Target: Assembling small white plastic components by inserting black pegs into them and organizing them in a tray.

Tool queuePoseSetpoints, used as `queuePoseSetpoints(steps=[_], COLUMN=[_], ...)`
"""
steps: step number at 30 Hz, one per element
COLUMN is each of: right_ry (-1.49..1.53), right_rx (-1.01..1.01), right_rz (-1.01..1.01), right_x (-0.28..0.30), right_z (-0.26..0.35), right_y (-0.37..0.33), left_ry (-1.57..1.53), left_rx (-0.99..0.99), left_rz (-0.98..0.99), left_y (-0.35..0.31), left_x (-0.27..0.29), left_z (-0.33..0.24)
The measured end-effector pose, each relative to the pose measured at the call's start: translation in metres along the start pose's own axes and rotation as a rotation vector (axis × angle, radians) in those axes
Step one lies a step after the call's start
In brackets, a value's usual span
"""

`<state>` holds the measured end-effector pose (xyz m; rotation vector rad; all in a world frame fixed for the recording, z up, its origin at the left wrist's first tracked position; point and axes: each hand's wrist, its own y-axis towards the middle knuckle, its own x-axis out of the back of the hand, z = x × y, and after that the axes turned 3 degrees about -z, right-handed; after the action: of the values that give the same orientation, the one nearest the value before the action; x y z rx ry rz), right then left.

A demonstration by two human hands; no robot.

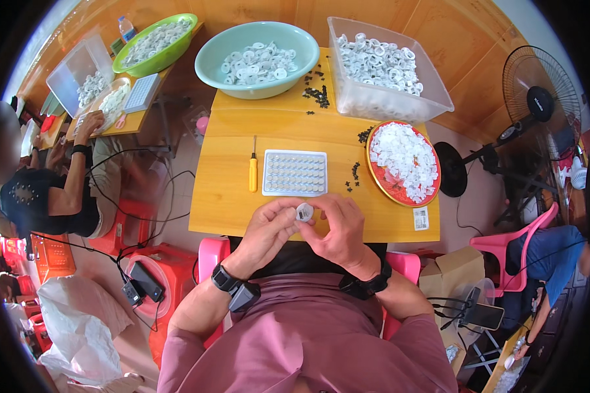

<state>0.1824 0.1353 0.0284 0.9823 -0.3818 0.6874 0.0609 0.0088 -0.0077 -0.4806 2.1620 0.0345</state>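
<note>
Close to the table's front edge, a small round white plastic part [304, 211] with a dark slot in its face is pinched between my two hands. My left hand [272, 229] grips it from the left side, fingers closed. From the right, the thumb and forefinger of my right hand [337, 229] close on its edge. Just beyond my hands lies a white tray [265, 190] filled with rows of small round pieces. A screwdriver [253, 171] with a yellow handle rests to the tray's left.
Across the wooden table [223, 213] stand a pale blue basin [206, 62] and a clear plastic bin [400, 108], both holding white round parts. A red plate [378, 171] carries small white pieces, with black bits [355, 171] scattered nearby. Co-workers sit left and right; a fan [541, 105] stands right.
</note>
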Motion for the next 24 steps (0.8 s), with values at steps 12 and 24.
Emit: queuePoseSetpoints(steps=[12, 24], right_ry=[0.103, 0.002], right_rx=[-0.348, -0.421], right_rz=[0.002, 0.184], right_x=[0.008, -0.003], right_z=[-0.062, -0.058], right_y=[0.01, 0.011], left_ry=[-0.077, -0.036], left_rx=[-0.097, -0.014], left_rz=[-0.199, -0.138], left_y=[0.003, 0.002], left_x=[0.009, 0.007], left_z=[-0.007, -0.001])
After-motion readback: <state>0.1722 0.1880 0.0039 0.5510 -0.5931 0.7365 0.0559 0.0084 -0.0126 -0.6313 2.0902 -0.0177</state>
